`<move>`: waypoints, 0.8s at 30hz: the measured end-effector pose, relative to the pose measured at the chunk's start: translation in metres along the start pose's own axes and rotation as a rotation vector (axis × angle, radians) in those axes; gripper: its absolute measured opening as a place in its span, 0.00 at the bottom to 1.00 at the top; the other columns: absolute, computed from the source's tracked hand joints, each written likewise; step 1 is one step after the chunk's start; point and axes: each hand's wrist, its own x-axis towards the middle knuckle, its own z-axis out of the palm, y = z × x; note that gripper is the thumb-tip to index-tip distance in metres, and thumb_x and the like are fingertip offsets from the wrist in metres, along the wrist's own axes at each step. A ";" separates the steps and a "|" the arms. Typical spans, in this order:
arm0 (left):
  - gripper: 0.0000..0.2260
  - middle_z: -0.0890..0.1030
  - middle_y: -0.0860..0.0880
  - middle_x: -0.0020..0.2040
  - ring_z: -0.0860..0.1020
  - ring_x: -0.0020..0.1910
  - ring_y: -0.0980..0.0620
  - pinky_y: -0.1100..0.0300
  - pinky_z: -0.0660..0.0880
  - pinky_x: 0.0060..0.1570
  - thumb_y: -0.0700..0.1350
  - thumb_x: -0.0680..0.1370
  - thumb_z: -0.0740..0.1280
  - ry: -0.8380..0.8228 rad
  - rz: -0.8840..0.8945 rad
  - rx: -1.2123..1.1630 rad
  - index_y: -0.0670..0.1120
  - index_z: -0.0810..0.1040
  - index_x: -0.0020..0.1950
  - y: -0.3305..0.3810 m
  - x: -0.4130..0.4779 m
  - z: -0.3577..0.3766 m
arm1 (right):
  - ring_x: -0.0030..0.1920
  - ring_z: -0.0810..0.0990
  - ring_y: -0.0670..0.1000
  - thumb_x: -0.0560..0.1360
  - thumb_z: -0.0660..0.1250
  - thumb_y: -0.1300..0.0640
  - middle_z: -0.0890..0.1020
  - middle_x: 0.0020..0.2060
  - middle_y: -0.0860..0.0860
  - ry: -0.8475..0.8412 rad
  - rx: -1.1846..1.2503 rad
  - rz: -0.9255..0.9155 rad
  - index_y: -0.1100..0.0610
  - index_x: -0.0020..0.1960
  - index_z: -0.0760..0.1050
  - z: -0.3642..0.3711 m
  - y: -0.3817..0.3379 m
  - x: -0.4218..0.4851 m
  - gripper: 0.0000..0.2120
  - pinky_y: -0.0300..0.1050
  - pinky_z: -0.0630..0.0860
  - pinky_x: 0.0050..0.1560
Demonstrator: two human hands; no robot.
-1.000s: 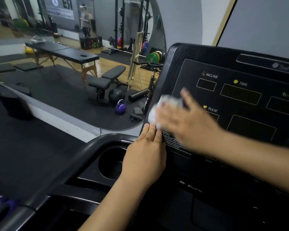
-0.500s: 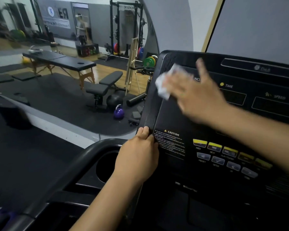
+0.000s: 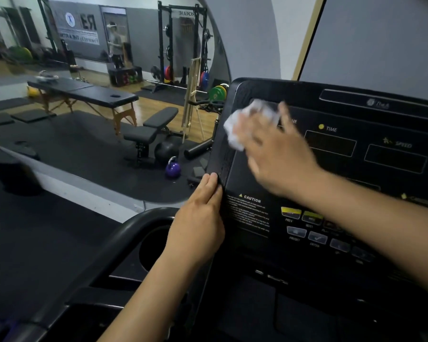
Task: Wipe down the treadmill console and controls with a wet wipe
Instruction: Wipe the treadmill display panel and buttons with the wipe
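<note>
Two bare forearms, no sleeves in view, left hand [image 3: 198, 218] with fingers together, no rings or watch visible, right hand [image 3: 279, 154] blurred, wrists bare, short nails on left fingertips

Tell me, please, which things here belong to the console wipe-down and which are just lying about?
In the job: wet wipe, right hand, left hand, treadmill console, control buttons.

Lying about: purple kettlebell, weight bench, massage table, cup holder.
</note>
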 end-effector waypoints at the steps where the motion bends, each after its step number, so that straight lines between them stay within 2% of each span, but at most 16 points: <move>1: 0.26 0.70 0.43 0.73 0.66 0.73 0.48 0.55 0.68 0.68 0.32 0.69 0.58 0.014 -0.017 -0.045 0.39 0.76 0.67 -0.004 -0.003 0.001 | 0.75 0.59 0.58 0.74 0.55 0.51 0.61 0.76 0.57 -0.021 0.001 -0.151 0.56 0.76 0.59 0.010 -0.024 -0.021 0.30 0.71 0.49 0.72; 3: 0.22 0.77 0.44 0.67 0.75 0.66 0.49 0.57 0.75 0.60 0.37 0.69 0.55 0.091 -0.053 -0.105 0.42 0.84 0.54 -0.011 -0.009 -0.001 | 0.74 0.63 0.58 0.72 0.54 0.50 0.67 0.73 0.56 -0.097 0.016 -0.396 0.56 0.74 0.64 0.025 -0.062 -0.062 0.30 0.72 0.54 0.70; 5: 0.20 0.82 0.46 0.60 0.81 0.56 0.48 0.54 0.79 0.54 0.41 0.69 0.54 0.152 -0.079 -0.125 0.42 0.85 0.49 -0.016 -0.012 -0.004 | 0.74 0.63 0.56 0.73 0.50 0.50 0.67 0.73 0.54 -0.130 -0.053 -0.452 0.53 0.74 0.64 0.018 -0.052 -0.051 0.30 0.74 0.54 0.69; 6: 0.20 0.82 0.46 0.59 0.82 0.54 0.48 0.52 0.79 0.54 0.40 0.69 0.55 0.146 -0.094 -0.116 0.41 0.85 0.50 -0.016 -0.012 -0.005 | 0.74 0.62 0.56 0.74 0.50 0.50 0.65 0.74 0.53 -0.088 -0.108 -0.376 0.53 0.75 0.62 0.014 -0.035 -0.030 0.29 0.75 0.51 0.69; 8: 0.19 0.82 0.44 0.59 0.82 0.54 0.46 0.50 0.78 0.55 0.36 0.67 0.59 0.110 -0.105 -0.085 0.39 0.84 0.52 -0.013 -0.010 -0.006 | 0.77 0.55 0.56 0.78 0.49 0.50 0.57 0.77 0.53 -0.048 -0.152 -0.074 0.53 0.78 0.52 0.002 0.012 0.018 0.29 0.75 0.46 0.69; 10: 0.18 0.82 0.43 0.58 0.82 0.55 0.45 0.48 0.78 0.55 0.35 0.66 0.61 0.089 -0.103 -0.066 0.38 0.84 0.52 -0.010 -0.009 -0.005 | 0.77 0.54 0.57 0.80 0.48 0.49 0.55 0.78 0.54 -0.060 -0.073 0.137 0.54 0.78 0.51 -0.021 0.037 0.044 0.28 0.72 0.43 0.71; 11: 0.18 0.83 0.43 0.58 0.82 0.55 0.45 0.47 0.78 0.55 0.35 0.66 0.61 0.083 -0.109 -0.064 0.38 0.84 0.52 -0.010 -0.007 -0.006 | 0.76 0.56 0.59 0.80 0.49 0.48 0.56 0.77 0.56 -0.030 -0.066 0.119 0.55 0.78 0.51 -0.018 0.032 0.042 0.28 0.71 0.43 0.71; 13: 0.19 0.83 0.45 0.58 0.82 0.54 0.45 0.47 0.80 0.53 0.36 0.67 0.59 0.072 -0.115 -0.070 0.40 0.84 0.52 -0.011 -0.004 -0.010 | 0.74 0.62 0.62 0.78 0.50 0.50 0.61 0.75 0.60 -0.101 -0.112 -0.160 0.58 0.76 0.56 0.001 -0.006 0.015 0.28 0.72 0.48 0.71; 14: 0.20 0.83 0.47 0.57 0.82 0.53 0.45 0.48 0.81 0.50 0.36 0.67 0.59 0.064 -0.103 -0.072 0.41 0.84 0.52 -0.011 -0.004 -0.013 | 0.72 0.64 0.61 0.77 0.50 0.50 0.65 0.74 0.59 -0.138 -0.074 -0.301 0.58 0.75 0.61 0.004 -0.030 -0.006 0.28 0.73 0.51 0.70; 16: 0.21 0.83 0.48 0.58 0.82 0.53 0.45 0.49 0.81 0.49 0.37 0.67 0.58 0.051 -0.078 -0.057 0.42 0.84 0.54 -0.009 -0.005 -0.016 | 0.73 0.64 0.57 0.78 0.48 0.48 0.65 0.74 0.56 -0.113 -0.073 -0.403 0.55 0.74 0.63 0.006 -0.033 -0.014 0.27 0.73 0.52 0.70; 17: 0.22 0.82 0.47 0.61 0.81 0.55 0.44 0.50 0.80 0.52 0.37 0.67 0.59 0.048 -0.074 -0.038 0.41 0.83 0.57 -0.009 -0.005 -0.017 | 0.75 0.60 0.56 0.80 0.45 0.48 0.61 0.76 0.54 -0.116 -0.088 -0.317 0.54 0.76 0.58 -0.002 -0.019 0.000 0.26 0.73 0.49 0.70; 19: 0.23 0.78 0.44 0.65 0.79 0.61 0.44 0.54 0.74 0.60 0.35 0.67 0.62 0.051 -0.057 0.013 0.40 0.80 0.63 -0.008 0.000 -0.017 | 0.77 0.52 0.54 0.81 0.41 0.46 0.52 0.78 0.52 -0.055 -0.059 0.013 0.52 0.78 0.49 -0.017 0.021 0.038 0.26 0.71 0.44 0.71; 21: 0.24 0.76 0.41 0.67 0.74 0.67 0.42 0.55 0.66 0.65 0.34 0.68 0.63 0.066 -0.005 0.043 0.38 0.77 0.65 -0.005 0.013 -0.016 | 0.77 0.52 0.56 0.81 0.41 0.45 0.54 0.78 0.54 -0.049 -0.016 0.187 0.54 0.78 0.49 -0.025 0.029 0.050 0.28 0.68 0.43 0.73; 22: 0.24 0.75 0.40 0.68 0.72 0.69 0.42 0.56 0.65 0.67 0.35 0.69 0.62 0.069 0.019 0.042 0.37 0.76 0.66 -0.002 0.021 -0.016 | 0.76 0.54 0.58 0.81 0.43 0.45 0.57 0.77 0.57 -0.029 -0.006 0.117 0.56 0.78 0.51 -0.020 0.020 0.045 0.28 0.68 0.44 0.73; 24: 0.23 0.73 0.42 0.69 0.72 0.68 0.44 0.61 0.66 0.65 0.36 0.72 0.60 0.070 0.039 0.022 0.37 0.74 0.68 0.004 0.034 -0.016 | 0.74 0.60 0.59 0.80 0.47 0.47 0.63 0.75 0.59 -0.075 -0.023 -0.171 0.59 0.76 0.58 0.000 -0.011 0.014 0.28 0.67 0.48 0.72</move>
